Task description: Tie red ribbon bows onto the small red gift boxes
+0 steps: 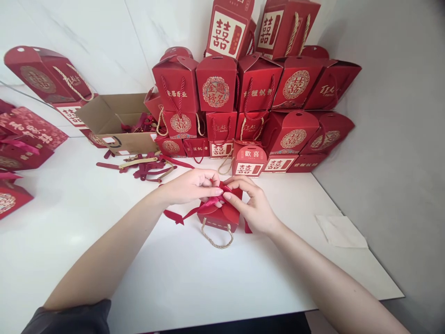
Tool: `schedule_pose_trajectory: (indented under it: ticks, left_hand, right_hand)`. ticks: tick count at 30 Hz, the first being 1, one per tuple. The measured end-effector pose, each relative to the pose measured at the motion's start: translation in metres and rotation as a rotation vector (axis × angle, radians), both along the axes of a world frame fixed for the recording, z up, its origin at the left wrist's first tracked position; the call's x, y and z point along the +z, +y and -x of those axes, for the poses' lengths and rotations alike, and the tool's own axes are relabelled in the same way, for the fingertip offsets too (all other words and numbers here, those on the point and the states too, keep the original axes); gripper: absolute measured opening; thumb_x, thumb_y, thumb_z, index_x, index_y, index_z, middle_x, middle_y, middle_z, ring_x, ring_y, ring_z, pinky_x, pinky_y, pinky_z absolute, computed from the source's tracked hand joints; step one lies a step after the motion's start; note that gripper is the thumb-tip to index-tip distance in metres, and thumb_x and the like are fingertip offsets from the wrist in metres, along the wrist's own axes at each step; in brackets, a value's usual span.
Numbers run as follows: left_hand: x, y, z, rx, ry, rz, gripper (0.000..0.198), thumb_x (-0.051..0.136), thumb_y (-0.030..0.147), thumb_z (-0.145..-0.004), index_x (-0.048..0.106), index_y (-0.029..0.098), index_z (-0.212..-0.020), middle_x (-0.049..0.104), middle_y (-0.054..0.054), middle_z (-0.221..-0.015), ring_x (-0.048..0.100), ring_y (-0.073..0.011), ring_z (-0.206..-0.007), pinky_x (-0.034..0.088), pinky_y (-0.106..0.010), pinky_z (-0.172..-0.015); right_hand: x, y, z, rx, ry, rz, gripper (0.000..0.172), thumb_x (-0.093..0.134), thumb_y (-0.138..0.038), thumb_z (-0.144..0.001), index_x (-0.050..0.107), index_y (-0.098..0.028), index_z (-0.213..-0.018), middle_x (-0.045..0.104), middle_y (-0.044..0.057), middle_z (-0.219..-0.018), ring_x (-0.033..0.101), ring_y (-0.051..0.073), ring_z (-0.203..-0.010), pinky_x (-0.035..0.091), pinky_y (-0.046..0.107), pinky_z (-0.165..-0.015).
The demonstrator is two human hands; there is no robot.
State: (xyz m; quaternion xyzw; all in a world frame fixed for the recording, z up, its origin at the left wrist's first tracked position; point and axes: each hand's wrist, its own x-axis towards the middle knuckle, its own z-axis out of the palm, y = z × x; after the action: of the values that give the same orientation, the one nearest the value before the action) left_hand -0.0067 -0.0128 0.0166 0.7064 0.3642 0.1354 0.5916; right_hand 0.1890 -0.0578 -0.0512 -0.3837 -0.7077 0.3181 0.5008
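Note:
A small red gift box (pixel 222 217) stands on the white table, with a gold rope handle (pixel 217 242) hanging over its near side. Red ribbon (pixel 210 203) lies across the top of the box, one tail stretching left over the table. My left hand (pixel 199 185) pinches the ribbon above the box's top. From the right, my right hand (pixel 251 203) also closes thumb and fingers on the ribbon, its fingertips close to those of my left hand. The ribbon between the fingertips is partly hidden.
Stacked red boxes (pixel 217 88) line the wall behind. A cardboard box (pixel 130 143) holding ribbons stands back left, with loose straps (pixel 146 166) before it. More red boxes (pixel 14 197) are at far left. A white sheet (pixel 340 230) lies right.

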Motion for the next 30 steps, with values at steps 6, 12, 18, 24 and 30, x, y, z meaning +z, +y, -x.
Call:
schedule_pose_trajectory:
  ticks: [6,12,18,24,30]
  left_hand:
    - [0.000,0.000,0.000,-0.002,-0.018,0.056,0.023,0.063,0.035,-0.088,0.050,0.016,-0.082,0.074,-0.007,-0.082,0.071,-0.0187,-0.081,0.049,-0.024,-0.063]
    - [0.000,0.002,0.000,0.024,-0.023,0.112,0.024,0.063,0.035,-0.088,0.050,0.016,-0.082,0.074,-0.009,-0.088,0.071,-0.0188,-0.082,0.051,-0.025,-0.064]
    - [-0.003,0.003,-0.002,0.023,-0.018,0.090,0.025,0.059,0.037,-0.091,0.049,0.015,-0.082,0.072,-0.006,-0.085,0.068,-0.0129,-0.065,0.049,-0.023,-0.060]
    - [-0.006,0.000,-0.005,0.024,-0.012,0.012,0.024,0.061,0.036,-0.088,0.048,0.016,-0.082,0.071,-0.005,-0.082,0.065,-0.0114,-0.058,0.050,-0.024,-0.057]
    - [-0.006,0.000,-0.002,-0.014,-0.018,-0.013,0.019,0.062,0.029,-0.088,0.049,0.016,-0.085,0.069,-0.004,-0.082,0.068,-0.0134,-0.066,0.053,-0.027,-0.064]
  right_hand:
    - [-0.002,0.004,-0.002,-0.020,-0.031,-0.023,0.005,0.066,-0.025,-0.087,0.063,-0.023,-0.083,0.071,0.002,-0.089,0.064,0.022,-0.099,0.042,0.044,-0.100]
    - [0.002,0.011,-0.012,0.040,-0.211,-0.254,0.009,0.058,-0.017,-0.091,0.063,-0.024,-0.086,0.073,-0.002,-0.089,0.069,0.015,-0.084,0.027,0.048,-0.114]
    - [0.010,0.018,-0.019,0.165,-0.361,-0.424,0.017,0.050,-0.013,-0.094,0.063,-0.023,-0.090,0.074,0.000,-0.091,0.070,0.014,-0.085,0.038,0.042,-0.109]
    - [0.014,0.020,-0.023,0.257,-0.375,-0.416,0.028,0.042,-0.005,-0.090,0.063,-0.023,-0.091,0.072,0.002,-0.095,0.067,0.016,-0.085,0.046,0.041,-0.102]
    - [0.014,0.015,-0.022,0.247,-0.353,-0.296,0.023,0.047,-0.009,-0.086,0.062,-0.025,-0.092,0.070,0.002,-0.093,0.064,0.019,-0.086,0.048,0.041,-0.093]
